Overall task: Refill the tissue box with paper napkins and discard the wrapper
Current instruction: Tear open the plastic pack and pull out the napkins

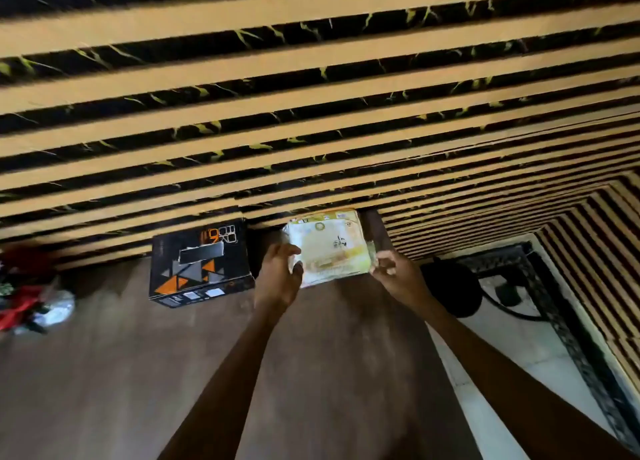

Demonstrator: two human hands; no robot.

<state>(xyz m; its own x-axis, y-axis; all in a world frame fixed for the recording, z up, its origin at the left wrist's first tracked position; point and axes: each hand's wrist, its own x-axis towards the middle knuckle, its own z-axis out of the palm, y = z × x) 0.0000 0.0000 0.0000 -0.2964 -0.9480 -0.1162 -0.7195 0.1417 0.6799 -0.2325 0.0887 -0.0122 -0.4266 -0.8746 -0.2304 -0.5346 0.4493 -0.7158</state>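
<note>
A pack of paper napkins in a pale yellow and white plastic wrapper is held up over the far side of the brown table. My left hand grips its left edge and my right hand pinches its right edge. To the left of the pack stands the black tissue box with orange and grey triangles and a slot in its top. The box rests on the table against the striped wall, apart from both hands.
A striped tan and black slatted wall rises right behind the table. Red and silvery blurred objects lie at the table's left edge. A round black object and a dark ornate frame sit on the light floor at the right.
</note>
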